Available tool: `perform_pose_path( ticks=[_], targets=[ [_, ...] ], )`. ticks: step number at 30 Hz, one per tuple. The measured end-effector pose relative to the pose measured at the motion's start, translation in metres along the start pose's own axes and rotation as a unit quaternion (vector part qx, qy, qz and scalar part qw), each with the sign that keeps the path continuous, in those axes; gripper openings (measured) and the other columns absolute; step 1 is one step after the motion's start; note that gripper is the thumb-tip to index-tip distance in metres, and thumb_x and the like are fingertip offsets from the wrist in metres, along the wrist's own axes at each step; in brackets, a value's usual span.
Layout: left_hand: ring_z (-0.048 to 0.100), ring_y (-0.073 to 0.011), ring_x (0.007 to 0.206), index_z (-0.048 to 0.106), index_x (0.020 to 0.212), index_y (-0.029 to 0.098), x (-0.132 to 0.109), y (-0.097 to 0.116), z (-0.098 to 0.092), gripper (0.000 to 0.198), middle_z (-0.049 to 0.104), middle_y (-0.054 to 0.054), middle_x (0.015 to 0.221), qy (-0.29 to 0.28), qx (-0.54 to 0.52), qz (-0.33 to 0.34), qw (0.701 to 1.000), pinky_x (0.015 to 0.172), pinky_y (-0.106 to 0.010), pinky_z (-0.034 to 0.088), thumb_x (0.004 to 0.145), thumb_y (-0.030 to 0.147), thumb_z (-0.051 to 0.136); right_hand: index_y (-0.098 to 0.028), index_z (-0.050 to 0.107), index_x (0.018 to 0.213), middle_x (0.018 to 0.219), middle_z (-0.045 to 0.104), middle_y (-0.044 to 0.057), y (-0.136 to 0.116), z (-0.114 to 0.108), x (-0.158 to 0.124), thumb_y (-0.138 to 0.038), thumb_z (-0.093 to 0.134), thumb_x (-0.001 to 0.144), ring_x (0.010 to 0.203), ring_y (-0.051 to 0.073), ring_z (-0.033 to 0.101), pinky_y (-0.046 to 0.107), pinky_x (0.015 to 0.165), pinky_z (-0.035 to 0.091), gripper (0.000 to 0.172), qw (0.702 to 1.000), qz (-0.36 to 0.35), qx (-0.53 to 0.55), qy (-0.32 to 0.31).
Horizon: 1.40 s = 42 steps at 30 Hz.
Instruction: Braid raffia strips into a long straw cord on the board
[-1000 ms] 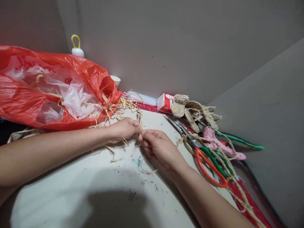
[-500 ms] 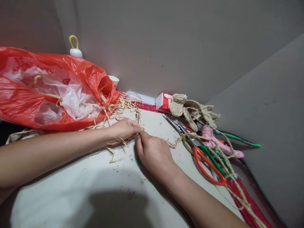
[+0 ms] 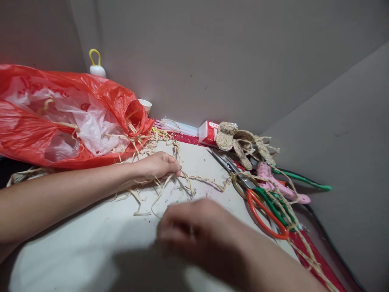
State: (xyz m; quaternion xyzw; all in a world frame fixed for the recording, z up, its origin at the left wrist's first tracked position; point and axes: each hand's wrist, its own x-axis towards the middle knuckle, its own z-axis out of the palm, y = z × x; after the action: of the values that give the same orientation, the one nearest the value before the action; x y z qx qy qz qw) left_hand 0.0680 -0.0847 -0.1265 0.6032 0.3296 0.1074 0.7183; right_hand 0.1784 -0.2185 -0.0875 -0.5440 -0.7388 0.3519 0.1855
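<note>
Far left: red plastic bag (image 3: 112, 91), gaping, crumpled white plastic (image 3: 94, 134) and bits of fibre showing inside. Sitting on white table (image 3: 75, 235). Loose raffia strands (image 3: 147, 142) spilling from its right end, more scattered toward the near side.

Left hand (image 3: 161, 164): thumb and forefinger pinched on the working end of a braided raffia cord (image 3: 206, 179), other fingers curled and partly hidden.

Right hand (image 3: 194, 231): nearer the camera, apart from the left, motion-blurred, fingers curled. Can't tell if gripping a strand or nothing. Thin strand looping from near the left pinch toward its knuckles, far end lost.

Probably working strands into the cord. To do it well: pinch right at the last crossing, separate tails before crossing, pull each to equal tension, lay flat, avoid snapping dry fibre.

Cord location: mid-table, between left fingertips and orange-handled scissors (image 3: 249, 183). Long axis roughly crosswise, dipping slightly to the right. Working end pointing left into the pinch; braided length leading right, kinking upward just short of the scissors, then across them. Apparently same cord beyond, slanting past pink glue gun (image 3: 269, 174) to lower right.
</note>
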Motion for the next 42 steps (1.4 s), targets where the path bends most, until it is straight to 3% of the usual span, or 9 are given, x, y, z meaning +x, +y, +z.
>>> perform_pose_path(
  ticks=[4, 9, 12, 15, 20, 25, 30, 36, 42],
  targets=[
    [0.022, -0.0044, 0.031, 0.057, 0.067, 0.015, 0.001, -0.001, -0.001, 0.018, 0.031, 0.009, 0.035, -0.017, -0.002, 0.001, 1.0, 0.036, -0.021, 0.012, 0.082, 0.024, 0.053, -0.02, 0.047, 0.057, 0.049, 0.046, -0.002, 0.037, -0.033, 0.031, -0.04, 0.054, 0.083, 0.047, 0.011, 0.043, 0.023, 0.046, 0.034, 0.033, 0.934, 0.092, 0.119, 0.323],
    [0.026, -0.0037, 0.036, 0.057, 0.066, 0.013, 0.001, -0.001, 0.0, 0.02, 0.047, 0.005, 0.046, -0.037, 0.022, 0.04, 0.998, 0.039, -0.021, 0.014, 0.081, 0.025, 0.052, -0.017, 0.054, 0.069, 0.059, 0.056, 0.001, 0.067, -0.022, 0.053, -0.048, 0.057, 0.079, 0.051, 0.011, 0.051, 0.022, 0.049, 0.041, 0.032, 0.915, 0.159, 0.342, 0.142],
    [0.023, -0.0038, 0.037, 0.058, 0.064, 0.011, -0.001, -0.001, 0.0, 0.022, 0.043, 0.005, 0.044, -0.052, 0.055, 0.056, 0.996, 0.04, -0.022, 0.012, 0.08, 0.027, 0.054, -0.017, 0.05, 0.065, 0.046, 0.043, -0.006, 0.061, -0.014, 0.051, -0.048, 0.054, 0.08, 0.038, 0.006, 0.034, 0.017, 0.037, 0.028, 0.035, 0.911, 0.163, 0.373, 0.068],
    [0.02, -0.0046, 0.036, 0.061, 0.07, 0.011, 0.0, 0.0, -0.001, 0.02, 0.033, 0.008, 0.04, -0.043, 0.076, 0.046, 0.995, 0.039, -0.022, 0.011, 0.078, 0.028, 0.056, -0.018, 0.045, 0.062, 0.044, 0.03, -0.01, 0.06, -0.016, 0.049, -0.048, 0.054, 0.08, 0.037, 0.004, 0.017, 0.017, 0.034, 0.012, 0.037, 0.915, 0.159, 0.369, 0.044],
    [0.023, -0.0053, 0.038, 0.063, 0.074, 0.012, 0.003, 0.0, -0.006, 0.018, 0.036, 0.007, 0.044, -0.049, 0.129, 0.042, 0.989, 0.04, -0.021, 0.015, 0.077, 0.028, 0.054, -0.016, 0.052, 0.066, 0.045, 0.029, -0.011, 0.07, -0.025, 0.05, -0.049, 0.054, 0.081, 0.037, 0.004, 0.017, 0.017, 0.033, 0.012, 0.037, 0.936, 0.154, 0.315, 0.017],
    [0.029, -0.006, 0.043, 0.062, 0.072, 0.013, 0.001, 0.001, -0.007, 0.017, 0.043, 0.005, 0.05, -0.026, 0.219, 0.054, 0.974, 0.043, -0.02, 0.021, 0.076, 0.026, 0.052, -0.019, 0.04, 0.057, 0.044, 0.026, -0.011, 0.074, -0.024, 0.053, -0.041, 0.057, 0.08, 0.037, 0.004, 0.012, 0.016, 0.032, 0.007, 0.036, 0.886, 0.18, 0.427, -0.033],
    [0.033, -0.0063, 0.045, 0.058, 0.063, 0.014, -0.002, 0.006, -0.009, 0.016, 0.046, 0.004, 0.051, -0.02, 0.257, 0.087, 0.962, 0.044, -0.019, 0.025, 0.075, 0.022, 0.051, -0.018, 0.041, 0.053, 0.041, 0.025, -0.012, 0.072, -0.019, 0.055, -0.032, 0.059, 0.075, 0.035, 0.003, 0.012, 0.015, 0.032, 0.008, 0.032, 0.861, 0.182, 0.476, 0.01],
    [0.032, -0.0072, 0.032, 0.054, 0.058, 0.014, -0.008, 0.013, 0.003, 0.021, 0.049, 0.001, 0.043, -0.042, 0.146, -0.007, 0.988, 0.035, -0.02, 0.025, 0.074, 0.015, 0.04, -0.015, 0.053, 0.056, 0.036, 0.027, -0.012, 0.062, -0.009, 0.052, -0.029, 0.059, 0.072, 0.032, 0.003, 0.015, 0.016, 0.031, 0.01, 0.022, 0.857, 0.199, 0.466, 0.098],
    [0.049, -0.0105, 0.037, 0.051, 0.074, 0.014, -0.014, -0.001, 0.026, 0.016, 0.058, -0.002, 0.057, 0.015, 0.101, -0.009, 0.995, 0.037, -0.022, 0.042, 0.081, 0.017, 0.036, -0.018, 0.04, 0.047, 0.035, 0.032, -0.009, 0.06, 0.002, 0.053, -0.031, 0.064, 0.071, 0.029, 0.002, 0.021, 0.017, 0.031, 0.013, 0.036, 0.827, 0.163, 0.521, 0.137]
  ],
)
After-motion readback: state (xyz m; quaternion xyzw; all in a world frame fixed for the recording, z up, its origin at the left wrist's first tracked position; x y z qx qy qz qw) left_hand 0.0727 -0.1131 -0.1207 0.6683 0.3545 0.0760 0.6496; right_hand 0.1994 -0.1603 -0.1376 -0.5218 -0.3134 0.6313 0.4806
